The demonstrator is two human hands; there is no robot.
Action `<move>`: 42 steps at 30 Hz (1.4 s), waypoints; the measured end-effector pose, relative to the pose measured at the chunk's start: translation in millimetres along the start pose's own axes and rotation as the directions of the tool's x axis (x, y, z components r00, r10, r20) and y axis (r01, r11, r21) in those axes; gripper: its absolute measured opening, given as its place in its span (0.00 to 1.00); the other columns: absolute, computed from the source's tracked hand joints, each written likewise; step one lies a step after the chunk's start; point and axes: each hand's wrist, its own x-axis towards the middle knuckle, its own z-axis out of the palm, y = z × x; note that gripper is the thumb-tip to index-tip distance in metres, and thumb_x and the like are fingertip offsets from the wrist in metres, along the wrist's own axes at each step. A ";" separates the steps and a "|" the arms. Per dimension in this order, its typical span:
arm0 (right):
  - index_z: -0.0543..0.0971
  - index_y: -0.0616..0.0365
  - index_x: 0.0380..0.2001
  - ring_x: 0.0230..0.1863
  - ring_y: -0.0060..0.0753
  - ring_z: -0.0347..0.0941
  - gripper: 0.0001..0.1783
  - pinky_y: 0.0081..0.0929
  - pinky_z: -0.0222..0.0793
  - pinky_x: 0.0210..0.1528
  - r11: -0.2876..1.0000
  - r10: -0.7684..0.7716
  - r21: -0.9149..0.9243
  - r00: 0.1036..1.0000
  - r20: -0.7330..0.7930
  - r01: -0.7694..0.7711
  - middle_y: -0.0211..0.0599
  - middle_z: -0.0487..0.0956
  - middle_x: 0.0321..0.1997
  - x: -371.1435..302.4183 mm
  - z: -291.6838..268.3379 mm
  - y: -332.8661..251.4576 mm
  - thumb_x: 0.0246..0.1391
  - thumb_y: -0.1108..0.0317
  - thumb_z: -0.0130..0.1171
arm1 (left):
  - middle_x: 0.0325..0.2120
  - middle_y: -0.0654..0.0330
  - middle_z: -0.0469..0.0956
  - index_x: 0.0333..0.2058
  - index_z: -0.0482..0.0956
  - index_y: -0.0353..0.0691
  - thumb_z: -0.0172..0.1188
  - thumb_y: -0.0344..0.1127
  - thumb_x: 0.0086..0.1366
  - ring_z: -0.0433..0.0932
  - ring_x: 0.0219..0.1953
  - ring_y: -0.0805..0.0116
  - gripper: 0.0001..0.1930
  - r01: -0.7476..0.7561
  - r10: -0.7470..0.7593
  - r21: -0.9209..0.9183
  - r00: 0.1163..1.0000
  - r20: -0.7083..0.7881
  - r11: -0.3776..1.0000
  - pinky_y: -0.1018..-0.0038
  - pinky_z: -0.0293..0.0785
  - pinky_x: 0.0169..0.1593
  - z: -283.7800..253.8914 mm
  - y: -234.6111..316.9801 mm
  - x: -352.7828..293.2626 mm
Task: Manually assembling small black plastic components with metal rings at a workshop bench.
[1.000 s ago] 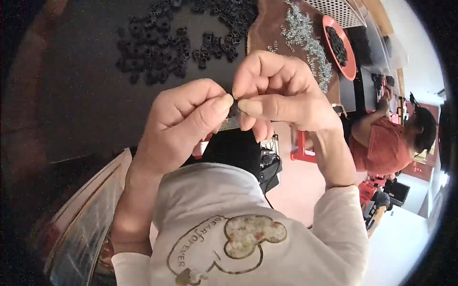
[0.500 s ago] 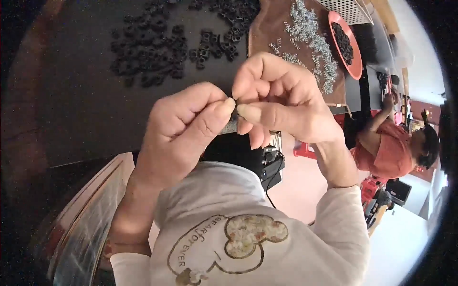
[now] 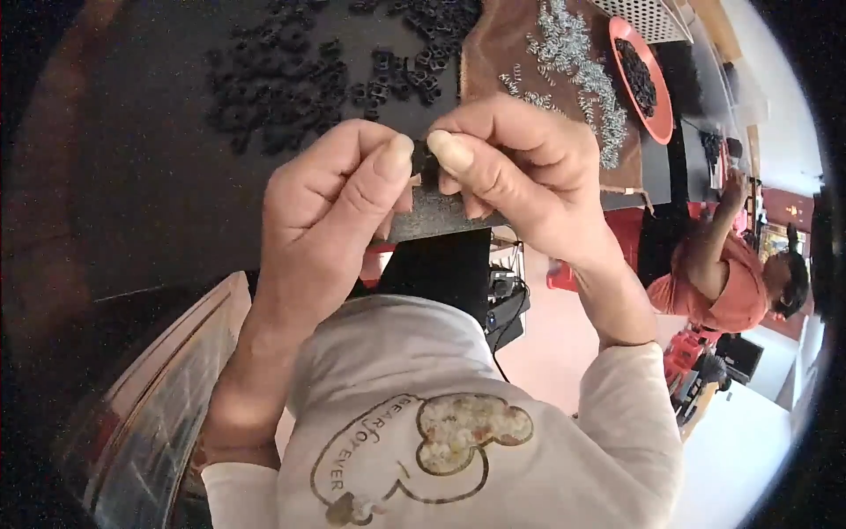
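Observation:
My left hand (image 3: pixel 330 203) and my right hand (image 3: pixel 533 176) meet over the near edge of the dark table (image 3: pixel 159 203). Each has its thumb pressed to its index finger in a pinch, and the two pinches nearly touch. Something small and dark shows in the gap between the thumbs, too hidden to make out. Beyond my left hand lie many small black hollow parts (image 3: pixel 282 88), spread loosely. Small metal coil springs (image 3: pixel 573 53) are scattered on a brown cloth (image 3: pixel 493 53) beyond my right hand.
A red oval dish (image 3: pixel 663 115) of small black pieces stands right of the springs, by a white perforated basket (image 3: pixel 648 22). A glass-paned wooden frame (image 3: pixel 176 397) leans at the lower left. Far right, a person in a red top (image 3: pixel 723 282) has an arm raised.
Both hands have moved slightly away from me, and the fingers have turned. My right hand's outstretched fingers have curled in. The person at the right has shifted their arm.

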 end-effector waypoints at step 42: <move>0.78 0.66 0.36 0.24 0.34 0.73 0.14 0.27 0.69 0.29 0.408 -0.593 -0.907 0.785 -0.179 0.101 0.41 0.75 0.26 -28.6 -98.5 13.0 0.50 0.67 0.66 | 0.15 0.65 0.72 0.23 0.78 0.32 0.52 0.36 0.69 0.65 0.13 0.84 0.18 -0.100 0.081 0.073 0.971 0.226 0.992 0.84 0.58 0.17 -10.3 0.6 -7.4</move>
